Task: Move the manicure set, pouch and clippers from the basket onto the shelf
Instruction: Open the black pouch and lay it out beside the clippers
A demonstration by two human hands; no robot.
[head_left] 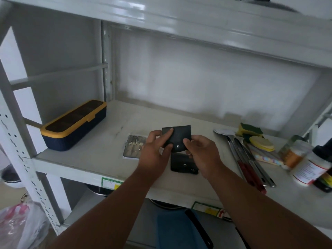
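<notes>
Both my hands hold a small black pouch [177, 138] above the white shelf [86, 159]. My left hand [154, 151] pinches its left side, thumb on the front near a metal snap. My right hand [203, 151] grips its lower right corner. The pouch's flap stands open upward. Under my hands a second black snap case [183, 165] lies flat on the shelf. Just left of my left hand lies the open manicure set [133, 146], a tray of metal tools, partly hidden by that hand. No basket or loose clippers can be made out.
A navy box with a yellow lid [73, 125] sits at the shelf's left. To the right lie a ladle and other utensils [246, 155], sponges [251, 131], a yellow round pad [262, 142] and several bottles [305, 166]. A blue bag [179, 229] hangs below; a plastic bag [19, 225] sits lower left.
</notes>
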